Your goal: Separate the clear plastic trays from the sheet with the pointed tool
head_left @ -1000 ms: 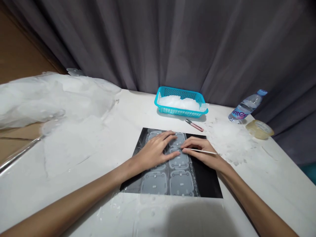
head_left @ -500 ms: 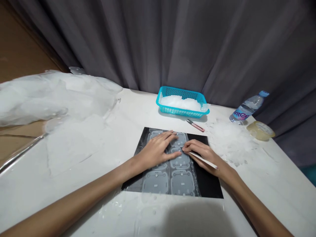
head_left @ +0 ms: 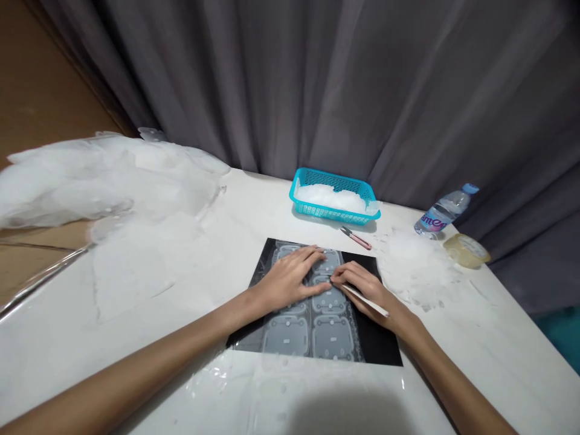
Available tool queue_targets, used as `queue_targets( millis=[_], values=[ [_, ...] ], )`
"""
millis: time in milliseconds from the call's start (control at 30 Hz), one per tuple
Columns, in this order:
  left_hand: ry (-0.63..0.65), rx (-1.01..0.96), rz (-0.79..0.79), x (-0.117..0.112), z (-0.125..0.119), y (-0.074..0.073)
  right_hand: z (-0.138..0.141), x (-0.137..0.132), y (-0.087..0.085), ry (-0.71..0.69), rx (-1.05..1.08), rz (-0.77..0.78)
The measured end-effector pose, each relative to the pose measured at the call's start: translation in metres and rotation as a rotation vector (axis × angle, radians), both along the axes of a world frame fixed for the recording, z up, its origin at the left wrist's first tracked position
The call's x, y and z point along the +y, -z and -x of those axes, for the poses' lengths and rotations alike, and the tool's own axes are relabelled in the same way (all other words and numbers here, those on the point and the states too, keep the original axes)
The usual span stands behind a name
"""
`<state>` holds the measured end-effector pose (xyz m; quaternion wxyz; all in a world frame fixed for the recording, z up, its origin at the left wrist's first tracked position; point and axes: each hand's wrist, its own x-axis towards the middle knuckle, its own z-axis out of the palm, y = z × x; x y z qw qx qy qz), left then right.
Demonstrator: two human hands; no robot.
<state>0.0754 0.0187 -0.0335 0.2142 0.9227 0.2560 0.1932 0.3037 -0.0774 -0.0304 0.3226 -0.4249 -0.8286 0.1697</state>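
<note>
A clear plastic sheet (head_left: pixel 287 336) with rows of rounded-square shapes lies over a black mat (head_left: pixel 379 342). My left hand (head_left: pixel 292 278) rests flat on the sheet, fingers spread, holding nothing. My right hand (head_left: pixel 362 284) pinches a thin white pen-like tool (head_left: pixel 369 304), its back end pointing toward my wrist. The tool's tip is hidden by my fingers, close to a middle shape on the right side of the sheet and near my left thumb.
Beyond the mat stands a blue basket (head_left: pixel 335 212) holding white translucent pieces. Small pink-handled snips (head_left: pixel 356 238) lie before it. To the right are a heap of clear scraps (head_left: pixel 419 266), a water bottle (head_left: pixel 446 211) and a tape roll (head_left: pixel 467 251). A pile of plastic sheets (head_left: pixel 113 175) sits left.
The view has shifted slightly. My right hand with the white tool has moved a little along the shape's upper edge, toward my left hand, which stays in place on the sheet.
</note>
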Motion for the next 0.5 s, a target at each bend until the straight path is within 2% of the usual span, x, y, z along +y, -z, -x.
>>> queue_targets(
  millis=[167,300,400,500],
  values=[
    [-0.012,0.003,-0.025,-0.001,0.002,-0.001,0.003,0.001,0.005,0.044,-0.058,-0.034],
    [-0.111,-0.017,-0.057,-0.005,0.002,0.000,0.001,0.009,0.017,0.087,-0.218,-0.179],
    [-0.203,-0.010,-0.048,-0.008,0.001,0.003,0.000,0.013,0.024,0.064,-0.219,-0.209],
    [-0.215,0.002,-0.018,-0.007,0.001,0.007,0.000,0.015,0.020,0.048,-0.182,-0.207]
  ],
)
